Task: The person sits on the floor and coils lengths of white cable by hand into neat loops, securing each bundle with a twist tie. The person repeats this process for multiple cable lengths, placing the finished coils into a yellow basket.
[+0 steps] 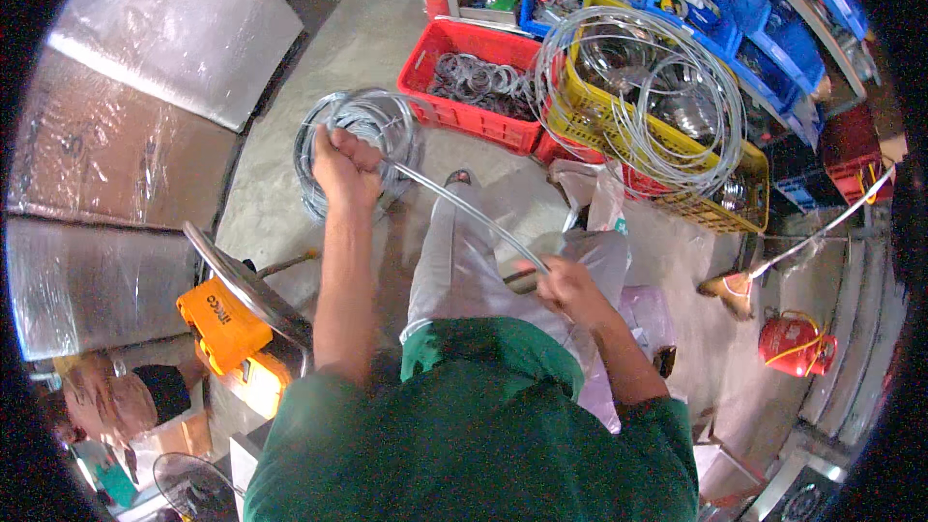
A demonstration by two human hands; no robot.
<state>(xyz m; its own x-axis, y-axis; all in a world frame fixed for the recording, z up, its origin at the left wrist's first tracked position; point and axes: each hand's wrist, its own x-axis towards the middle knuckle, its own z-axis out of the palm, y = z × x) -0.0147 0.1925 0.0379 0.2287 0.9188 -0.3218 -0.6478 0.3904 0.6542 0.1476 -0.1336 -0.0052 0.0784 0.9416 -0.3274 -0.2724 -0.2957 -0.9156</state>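
Note:
A straight length of silver metal wire (pixel 464 205), seemingly doubled, runs slanting between my two hands. My left hand (pixel 345 166) is closed in a fist around its far end, above a coil of silver wire (pixel 314 179) on the floor. Nearer my body, my right hand (pixel 572 288) grips the other end in front of my right thigh; motion blurs its fingers a little. Whether the held wire joins the floor coil cannot be made out, since my left hand and forearm cover part of that coil.
A red crate (pixel 469 121) of metal rings stands ahead. Beside it, a yellow crate (pixel 749 188) carries large wire loops (pixel 643 169). Wrapped boxes (pixel 126 145) and an orange case (pixel 224 324) are left, with another person (pixel 111 396) behind. A broom (pixel 735 292) and red cylinder (pixel 797 344) stand right.

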